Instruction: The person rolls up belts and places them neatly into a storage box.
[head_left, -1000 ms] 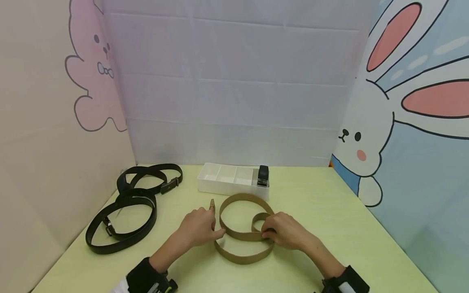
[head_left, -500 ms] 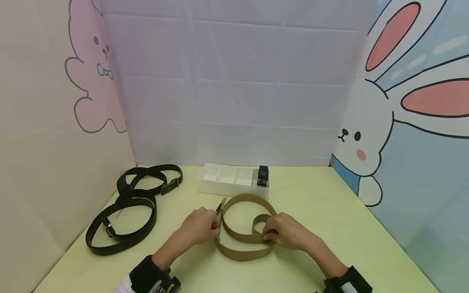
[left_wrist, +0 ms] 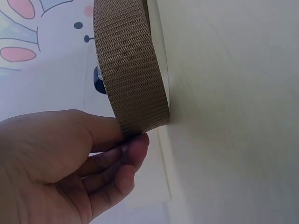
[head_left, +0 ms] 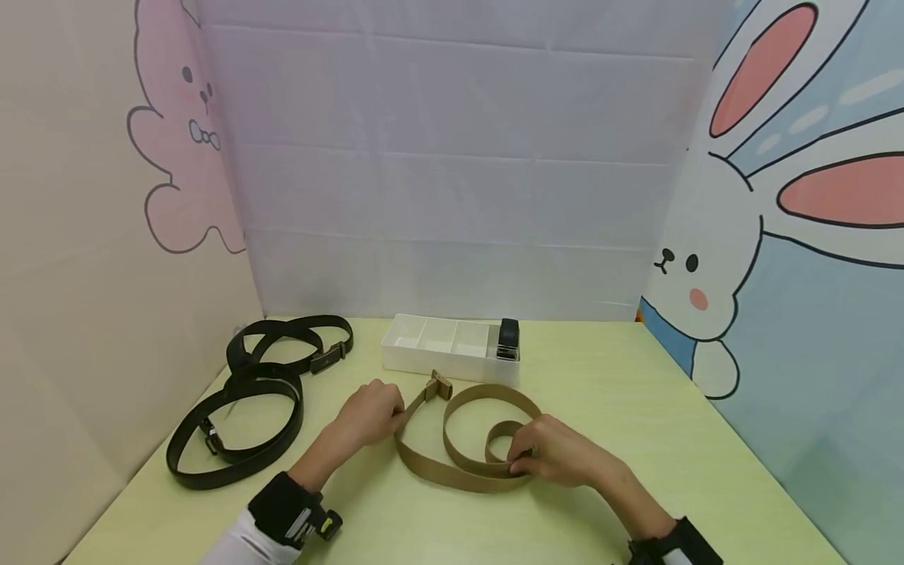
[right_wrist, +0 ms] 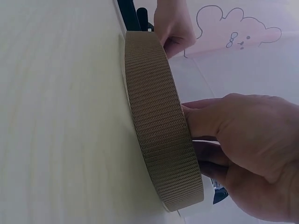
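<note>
A tan webbing belt (head_left: pixel 441 472) stands on edge on the table in loose coils, with a small inner loop at the right. Its buckle end (head_left: pixel 439 385) points toward the back, just in front of the white box. My left hand (head_left: pixel 369 414) pinches the outer turn at its left bend; in the left wrist view, thumb and fingertips meet at the ribbed strap (left_wrist: pixel 133 70). My right hand (head_left: pixel 556 453) holds the coils beside the inner loop. In the right wrist view the strap (right_wrist: pixel 159 116) covers the right fingertips.
Two black belts, one farther back (head_left: pixel 329 359) and one nearer (head_left: pixel 240 463), lie coiled at the left. A white divided box (head_left: pixel 445 362) stands at the back, with a black rolled item (head_left: pixel 508 339) in its right compartment. Cartoon-printed walls border the table.
My left hand has drawn the outer turn leftward and away from the inner coils. The buckle end has swung right, toward the box. My right hand keeps its hold nearly in place.
</note>
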Motion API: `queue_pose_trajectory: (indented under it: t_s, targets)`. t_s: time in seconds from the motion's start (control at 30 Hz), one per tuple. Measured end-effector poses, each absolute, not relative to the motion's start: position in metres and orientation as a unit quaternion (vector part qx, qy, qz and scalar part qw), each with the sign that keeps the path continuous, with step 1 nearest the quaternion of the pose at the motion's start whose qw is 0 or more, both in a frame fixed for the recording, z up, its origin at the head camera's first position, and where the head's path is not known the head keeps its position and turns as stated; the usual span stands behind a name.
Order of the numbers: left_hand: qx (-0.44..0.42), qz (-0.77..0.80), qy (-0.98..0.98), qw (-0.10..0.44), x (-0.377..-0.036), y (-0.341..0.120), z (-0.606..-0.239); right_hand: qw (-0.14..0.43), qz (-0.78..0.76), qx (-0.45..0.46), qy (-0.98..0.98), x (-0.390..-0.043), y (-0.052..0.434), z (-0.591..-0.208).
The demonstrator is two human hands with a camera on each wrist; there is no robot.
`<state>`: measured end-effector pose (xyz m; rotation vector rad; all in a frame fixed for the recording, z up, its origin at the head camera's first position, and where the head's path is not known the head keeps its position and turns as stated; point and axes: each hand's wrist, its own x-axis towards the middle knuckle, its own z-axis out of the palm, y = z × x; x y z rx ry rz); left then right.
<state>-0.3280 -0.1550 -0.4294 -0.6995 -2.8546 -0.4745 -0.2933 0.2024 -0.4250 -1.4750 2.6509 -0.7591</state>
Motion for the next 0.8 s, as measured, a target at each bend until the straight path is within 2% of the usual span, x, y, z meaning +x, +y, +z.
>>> queue_pose_trajectory:
  t_s: [0.4, 0.57, 0.8]
  targets:
    - [-0.339, -0.222, -0.911, 0.080, -0.356, -0.111, -0.445, 0.019, -0.260, -0.492, 0.831, -0.290, 0.192, -0.428]
    - [-0.353, -0.237, -0.902, 0.081, -0.356, -0.101, -0.446, 0.012, -0.257, -0.492, 0.831, -0.289, 0.192, -0.428]
    - [-0.371, -0.205, -0.897, 0.125, -0.338, -0.086, -0.438, 0.019, -0.253, -0.483, 0.838, -0.288, 0.193, -0.426]
